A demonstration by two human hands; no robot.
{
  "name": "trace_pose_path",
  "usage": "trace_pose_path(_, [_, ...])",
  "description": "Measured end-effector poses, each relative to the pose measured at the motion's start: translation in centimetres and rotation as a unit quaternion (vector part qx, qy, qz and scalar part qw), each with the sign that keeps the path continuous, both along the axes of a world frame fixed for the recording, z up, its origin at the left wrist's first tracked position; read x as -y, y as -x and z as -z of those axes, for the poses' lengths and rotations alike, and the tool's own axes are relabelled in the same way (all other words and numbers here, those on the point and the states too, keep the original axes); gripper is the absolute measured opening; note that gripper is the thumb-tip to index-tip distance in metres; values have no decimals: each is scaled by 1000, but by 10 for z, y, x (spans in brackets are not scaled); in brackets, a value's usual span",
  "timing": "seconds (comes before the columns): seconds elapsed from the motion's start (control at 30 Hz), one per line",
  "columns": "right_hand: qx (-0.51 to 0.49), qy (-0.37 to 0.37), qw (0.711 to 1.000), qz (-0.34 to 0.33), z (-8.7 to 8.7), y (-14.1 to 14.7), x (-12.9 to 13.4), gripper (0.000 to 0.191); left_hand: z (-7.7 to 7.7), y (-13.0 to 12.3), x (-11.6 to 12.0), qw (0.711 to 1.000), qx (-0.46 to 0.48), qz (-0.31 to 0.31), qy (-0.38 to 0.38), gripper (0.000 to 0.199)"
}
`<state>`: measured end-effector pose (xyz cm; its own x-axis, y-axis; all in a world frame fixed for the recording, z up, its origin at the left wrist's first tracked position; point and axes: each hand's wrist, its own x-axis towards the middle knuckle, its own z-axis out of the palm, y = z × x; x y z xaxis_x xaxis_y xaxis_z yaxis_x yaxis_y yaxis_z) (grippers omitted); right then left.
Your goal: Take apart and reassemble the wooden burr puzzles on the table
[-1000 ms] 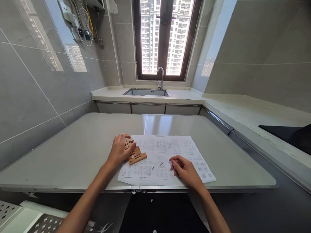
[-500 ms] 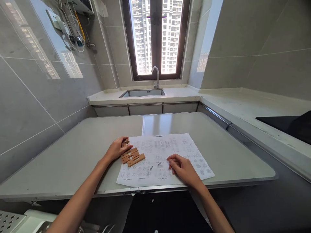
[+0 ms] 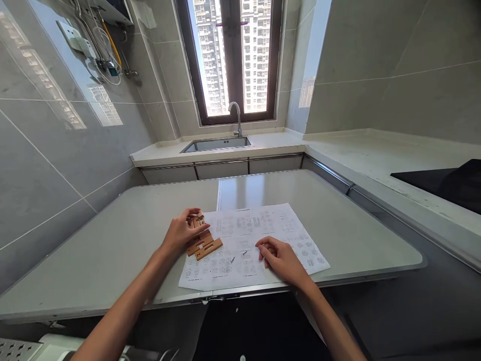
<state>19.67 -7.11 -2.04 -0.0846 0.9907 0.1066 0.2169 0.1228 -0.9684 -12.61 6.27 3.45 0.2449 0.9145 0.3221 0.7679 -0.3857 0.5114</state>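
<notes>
Several slotted wooden pieces (image 3: 209,248) lie side by side over the left edge of a printed sheet (image 3: 240,265). My left hand (image 3: 183,229) is closed on more wooden pieces (image 3: 197,219) at the upper end of this group, thumb on the near side and fingers on the far side. My right hand (image 3: 280,257) rests over the right part of the sheet with its fingers curled together; whether anything is between the fingertips is hidden. Two small dark grey bits (image 3: 232,259) lie on the paper between the hands.
The sheet lies near the front edge of a pale table (image 3: 361,240). Behind it are a white counter (image 3: 278,142), a sink (image 3: 218,144) and a faucet (image 3: 238,118) below a window. A black item (image 3: 443,183) lies on the right counter. Cables (image 3: 107,50) hang at the upper left.
The view has tilted slightly. My left hand has shifted a little toward the near pieces, covering more of them, and its fingers are on the wooden pieces. My right hand stays in place.
</notes>
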Motion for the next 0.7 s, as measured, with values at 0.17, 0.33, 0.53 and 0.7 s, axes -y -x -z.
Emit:
trace_pose_path(0.17, [-13, -14, 1000, 8, 1, 0, -2, 28, -8, -66, 36, 980, -39, 195, -6, 68])
trace_pose_path(0.33, [-41, -29, 998, 43, 1, -1, -3, 33, 3, -111, 58, 964, -21, 264, 13, 67])
trace_pose_path(0.53, [2, -44, 996, 75, 4, -19, 5, 37, 22, -145, 74, 952, 27, 303, 27, 65])
trace_pose_path(0.7, [42, -24, 997, 64, 4, -36, 12, 36, 28, -158, 82, 944, 18, 330, 22, 69])
